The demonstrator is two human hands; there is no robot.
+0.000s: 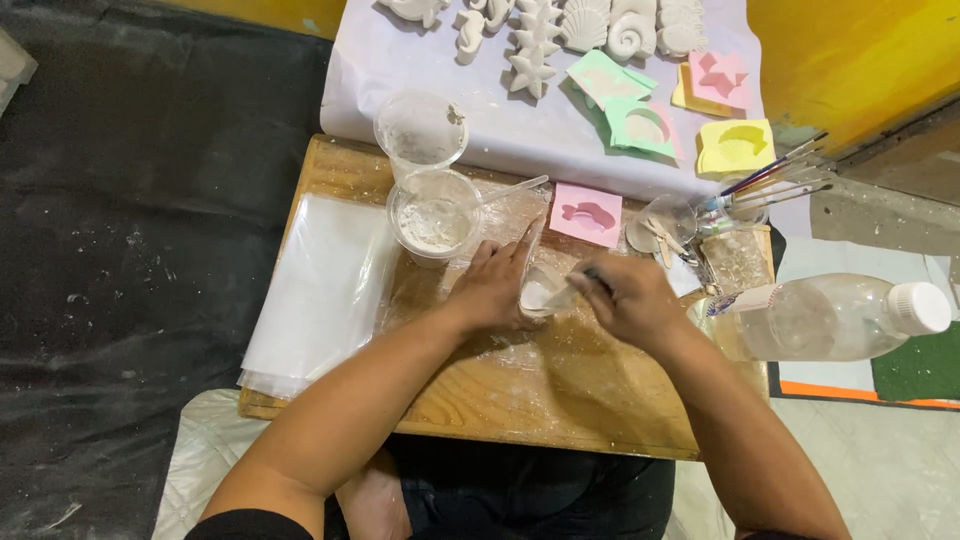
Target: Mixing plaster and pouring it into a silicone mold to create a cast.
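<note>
My left hand [492, 285] wraps around a small clear plastic cup [540, 292] holding white paste, on a wooden board [560, 395]. My right hand [632, 298] grips a thin stirring tool [578, 284] whose end dips into that cup. Just behind my left hand stands a larger clear cup [434, 215] with white powder, a clear spoon [512, 190] leaning at its rim. A pink silicone mould [586, 214] lies beyond the small cup.
An empty clear cup [421, 131], white plaster castings [545, 35], and green, pink and yellow moulds [735, 147] sit on white paper. Paintbrushes [775, 178], a lying plastic bottle [840, 317] and a stack of clear bags [325, 290] flank the board.
</note>
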